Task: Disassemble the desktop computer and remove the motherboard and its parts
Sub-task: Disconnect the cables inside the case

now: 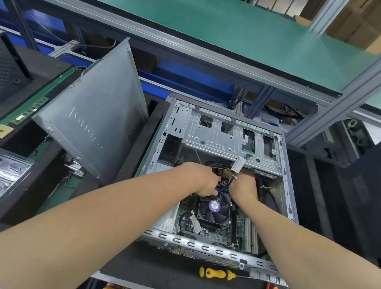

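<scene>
The computer case (284,183) lies open on the dark mat of the desk (169,271). The motherboard (239,229) sits in the case floor, with the fan (213,207) mounted on it. Both hands reach inside, just above the fan. The left grip (203,179) is curled round the cable bundle (224,183). The right grip (242,185) pinches the same bundle. The side panel (96,127) leans upright, left of the case. A screwdriver (216,273) lies near the case's front edge.

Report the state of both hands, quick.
Left hand: closed, gripping the cable bundle inside the case.
Right hand: closed on the same cable bundle; fingertips hidden.
</scene>
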Demonstrator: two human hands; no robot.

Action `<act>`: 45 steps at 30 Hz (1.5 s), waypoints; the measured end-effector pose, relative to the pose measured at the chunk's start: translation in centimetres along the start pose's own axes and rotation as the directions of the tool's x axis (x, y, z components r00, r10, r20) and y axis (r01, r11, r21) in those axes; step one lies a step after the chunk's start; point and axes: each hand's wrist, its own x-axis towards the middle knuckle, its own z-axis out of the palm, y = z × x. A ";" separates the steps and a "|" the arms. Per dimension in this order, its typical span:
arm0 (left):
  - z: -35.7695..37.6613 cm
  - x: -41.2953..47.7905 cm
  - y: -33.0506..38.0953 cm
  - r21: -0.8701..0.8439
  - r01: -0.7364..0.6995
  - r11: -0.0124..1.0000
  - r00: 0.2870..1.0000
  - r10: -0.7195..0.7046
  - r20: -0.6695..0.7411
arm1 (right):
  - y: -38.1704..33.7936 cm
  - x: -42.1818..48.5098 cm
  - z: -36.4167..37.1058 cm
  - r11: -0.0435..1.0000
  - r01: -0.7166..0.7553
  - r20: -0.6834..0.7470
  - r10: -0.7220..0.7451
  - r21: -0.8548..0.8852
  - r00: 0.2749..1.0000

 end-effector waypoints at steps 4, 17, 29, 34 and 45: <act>0.0 0.0 -0.1 0.015 0.000 1.000 1.000 0.000 0.011 | 0.2 -0.2 0.1 0.997 -0.007 -0.078 0.012 0.071 0.997; -0.2 -0.5 0.1 0.008 0.007 1.000 1.000 -0.007 0.008 | 0.1 -0.1 -0.2 1.000 0.016 -0.019 -0.016 -0.012 1.000; 0.0 -0.3 0.0 -0.012 0.007 1.000 1.000 -0.007 0.003 | 0.0 -0.2 0.1 1.000 0.021 -0.050 -0.022 -0.017 0.998; -0.3 -0.6 0.0 -0.100 -0.012 0.995 1.000 0.010 -0.018 | 0.5 -0.2 -0.1 0.997 0.068 -0.058 -0.070 -0.045 0.996; -1.5 -0.1 2.4 -0.057 0.098 0.994 0.986 -0.089 0.139 | 0.5 -0.5 -0.4 0.988 0.032 -0.031 -0.028 0.148 0.999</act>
